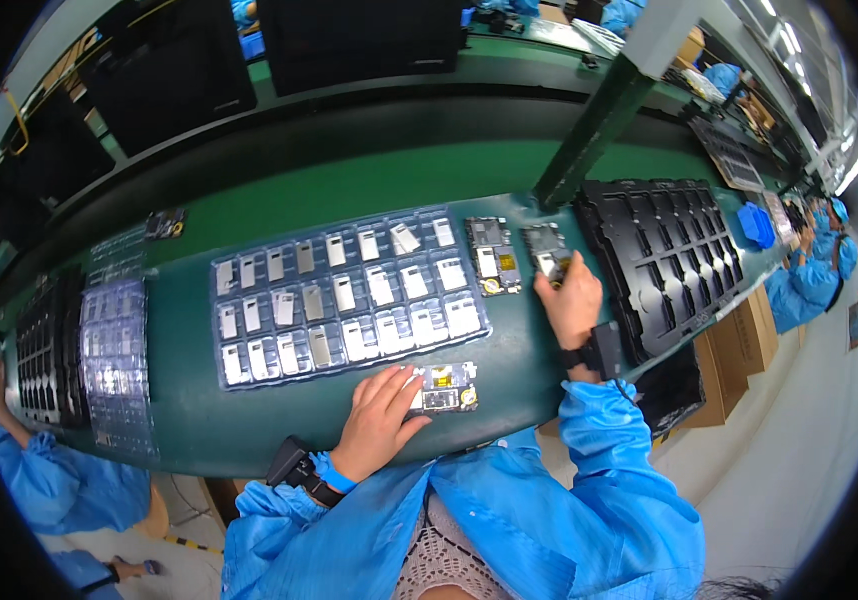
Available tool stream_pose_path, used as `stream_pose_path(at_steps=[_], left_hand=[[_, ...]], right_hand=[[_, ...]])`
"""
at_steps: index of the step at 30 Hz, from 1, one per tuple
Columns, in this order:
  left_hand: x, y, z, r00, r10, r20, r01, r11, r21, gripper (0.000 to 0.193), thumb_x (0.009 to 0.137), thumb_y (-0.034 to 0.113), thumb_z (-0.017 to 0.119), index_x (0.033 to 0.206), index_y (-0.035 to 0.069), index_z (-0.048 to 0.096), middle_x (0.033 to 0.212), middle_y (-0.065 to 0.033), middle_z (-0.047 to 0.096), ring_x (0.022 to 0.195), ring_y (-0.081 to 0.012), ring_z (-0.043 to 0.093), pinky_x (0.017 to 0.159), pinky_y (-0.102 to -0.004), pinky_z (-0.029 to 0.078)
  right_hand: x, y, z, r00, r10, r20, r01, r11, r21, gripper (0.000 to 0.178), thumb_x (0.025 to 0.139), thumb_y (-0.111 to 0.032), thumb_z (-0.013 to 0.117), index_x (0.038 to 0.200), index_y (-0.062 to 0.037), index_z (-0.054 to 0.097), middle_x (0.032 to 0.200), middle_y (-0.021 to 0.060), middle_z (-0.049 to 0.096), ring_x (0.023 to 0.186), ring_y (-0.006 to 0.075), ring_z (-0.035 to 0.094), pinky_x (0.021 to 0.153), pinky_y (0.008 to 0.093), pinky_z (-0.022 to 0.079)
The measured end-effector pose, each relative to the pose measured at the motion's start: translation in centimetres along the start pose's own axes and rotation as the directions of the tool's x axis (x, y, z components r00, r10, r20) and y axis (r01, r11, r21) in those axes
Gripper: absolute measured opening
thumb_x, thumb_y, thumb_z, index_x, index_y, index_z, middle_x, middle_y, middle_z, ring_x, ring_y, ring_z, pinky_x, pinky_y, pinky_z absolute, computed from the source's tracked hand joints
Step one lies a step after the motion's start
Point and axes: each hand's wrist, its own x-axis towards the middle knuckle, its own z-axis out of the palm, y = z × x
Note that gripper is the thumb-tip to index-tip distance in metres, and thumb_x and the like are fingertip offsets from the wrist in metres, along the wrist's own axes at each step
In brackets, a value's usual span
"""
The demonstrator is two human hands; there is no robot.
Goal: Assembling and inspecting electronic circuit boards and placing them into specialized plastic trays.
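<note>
1. Dark green matting covers a long workbench (189,405) in a factory hall, with large black panels (359,45) along its far side and a dark green post (594,140) rising beyond the boards.
2. The person's left hand (381,418) lies, fingers extended, over the left end of a grey circuit board with yellow patches (444,398), close to the bench's near edge. Whether those fingers grip it cannot be told.
3. The person's right hand (573,302), well apart from the left, has its thumb and fingers at the near end of a second, dark grey circuit board (543,240); whether they are clamped on it cannot be told.
4. Just left of that second board lies a third circuit board, grey with a yellow patch (492,258).
5. Left of these boards lies a clear plastic compartment tray (349,367), bearing three rows of small silvery-white rectangular pieces (344,293).
6. Right of the right hand rests a black moulded plastic tray (621,280); beyond it stands a small bright blue bin (756,227).
7. At the far left, a co-worker's blue sleeve (59,475) shows near clear plastic trays (114,350).
</note>
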Motion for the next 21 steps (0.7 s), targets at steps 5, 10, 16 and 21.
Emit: stream_pose_path(at_steps=[5, 10, 16, 21], left_hand=[[-0.7, 0.2, 0.1, 0.997, -0.037, -0.073, 0.035, 0.999, -0.023, 0.041, 0.072, 0.025, 0.066, 0.106, 0.004, 0.054, 0.117, -0.0136, 0.048, 0.112, -0.0303, 0.043, 0.089, -0.0421, 0.034], [-2.2, -0.6, -1.6, 0.954, -0.126, -0.273, 0.091, 0.986, -0.137, 0.032, 0.073, 0.020, 0.066, 0.099, 0.004, 0.057, 0.102, -0.0117, 0.051, 0.097, -0.0283, 0.049, 0.081, -0.0390, 0.038], [-4.7, -3.9, -3.8, 0.743, -0.402, -0.536, 0.314, 0.915, -0.252, 0.016, 0.075, 0.011, 0.065, 0.089, 0.003, 0.060, 0.067, -0.0071, 0.052, 0.050, -0.0177, 0.049, 0.046, -0.0289, 0.041], [-5.8, -5.0, -4.6, 0.738, -0.533, -0.414, 0.343, 0.824, -0.450, 0.014, 0.077, 0.013, 0.063, 0.088, 0.005, 0.061, 0.063, -0.0098, 0.057, 0.050, -0.0183, 0.055, 0.047, -0.0287, 0.044]], right_hand=[[1.5, -0.5, -4.1, 0.993, -0.109, 0.044, 0.106, 0.993, 0.061, 0.035, 0.070, -0.018, 0.069, 0.095, 0.0021, 0.056, 0.090, 0.0179, 0.060, 0.083, 0.0337, 0.058, 0.078, 0.0407, 0.043], [6.3, -17.3, -11.0, 0.924, -0.372, -0.085, 0.357, 0.763, 0.539, 0.029, 0.076, -0.014, 0.065, 0.099, 0.0023, 0.058, 0.094, 0.0174, 0.061, 0.088, 0.0268, 0.059, 0.075, 0.0323, 0.045], [9.3, -37.1, -2.1, 0.802, -0.547, 0.240, 0.004, 0.407, 0.913, 0.024, 0.071, -0.021, 0.068, 0.085, -0.0022, 0.063, 0.074, 0.0097, 0.063, 0.068, 0.0180, 0.061, 0.064, 0.0283, 0.046], [7.7, -46.6, 9.7, 0.682, -0.647, 0.341, 0.356, 0.700, 0.619, 0.049, 0.064, -0.038, 0.071, 0.096, -0.0033, 0.060, 0.091, 0.0124, 0.062, 0.085, 0.0288, 0.060, 0.075, 0.0369, 0.047]])
